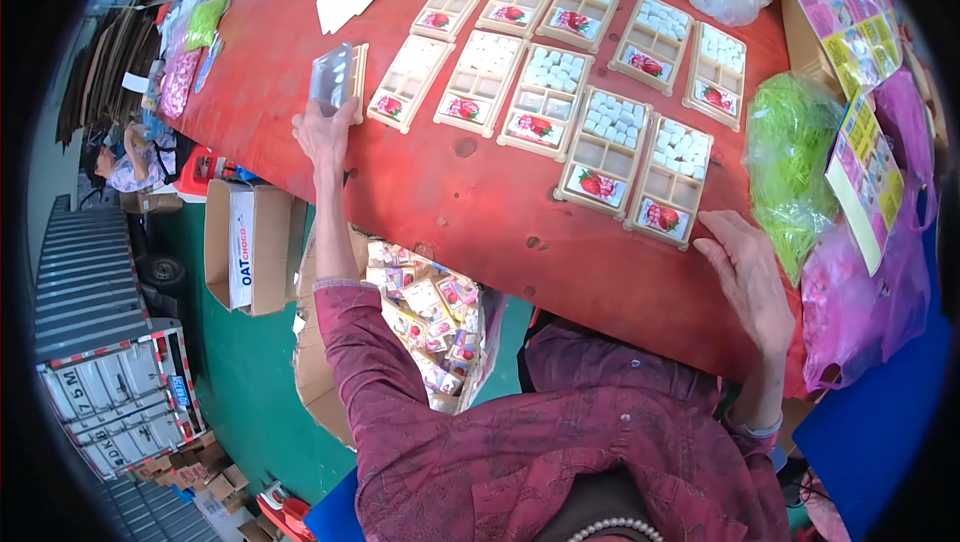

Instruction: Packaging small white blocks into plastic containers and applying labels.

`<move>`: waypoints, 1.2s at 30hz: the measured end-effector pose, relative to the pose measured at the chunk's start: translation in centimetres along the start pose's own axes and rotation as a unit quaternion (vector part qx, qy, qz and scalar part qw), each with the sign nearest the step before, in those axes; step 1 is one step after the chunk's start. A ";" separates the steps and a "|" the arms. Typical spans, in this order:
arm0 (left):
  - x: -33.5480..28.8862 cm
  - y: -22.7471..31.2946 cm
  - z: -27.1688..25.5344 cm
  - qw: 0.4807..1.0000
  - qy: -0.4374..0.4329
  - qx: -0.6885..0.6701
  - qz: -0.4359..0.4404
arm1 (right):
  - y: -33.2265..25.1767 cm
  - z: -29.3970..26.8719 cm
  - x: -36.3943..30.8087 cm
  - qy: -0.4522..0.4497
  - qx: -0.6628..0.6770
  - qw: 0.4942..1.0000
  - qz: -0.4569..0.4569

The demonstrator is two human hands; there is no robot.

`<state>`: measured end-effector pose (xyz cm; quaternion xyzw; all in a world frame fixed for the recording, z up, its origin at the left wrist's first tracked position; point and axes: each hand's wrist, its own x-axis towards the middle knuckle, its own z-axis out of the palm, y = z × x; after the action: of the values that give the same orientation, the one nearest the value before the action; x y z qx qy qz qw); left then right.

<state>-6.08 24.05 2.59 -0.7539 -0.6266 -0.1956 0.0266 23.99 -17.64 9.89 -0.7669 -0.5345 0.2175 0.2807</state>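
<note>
My left hand (322,137) grips a clear cover (330,79) together with a beige tray (359,72), and just beside my loosely open right hand (745,272) lies another tray (672,185) with white pieces (683,149).

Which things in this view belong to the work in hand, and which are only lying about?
Probably the job: beige trays, white pieces, strawberry-printed inserts, clear plastic piece in left hand.

Apparently just lying about: green bag, pink-purple bag, open cardboard box on the floor.
</note>
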 end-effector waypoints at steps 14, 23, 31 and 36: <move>5.3 -2.4 1.8 0.979 0.166 0.075 0.092 | 0.5 0.0 -0.7 0.025 -0.004 1.000 -0.009; -8.7 6.1 -8.5 0.755 -0.201 -0.616 -0.097 | -1.0 0.7 -0.2 -0.022 0.012 0.995 -0.096; -21.1 9.4 -10.6 0.501 -0.347 -0.766 -0.206 | -9.5 1.1 0.0 -0.074 0.042 0.959 -0.269; -24.5 12.0 -12.0 0.466 -0.395 -0.780 -0.134 | -18.3 0.4 -1.6 0.012 -0.194 0.909 -0.369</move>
<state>-1.18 -4.82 8.07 -0.3654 -0.2508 -0.2860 -0.8496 10.42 -14.14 21.83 -0.5571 -0.8076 -0.0183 0.1928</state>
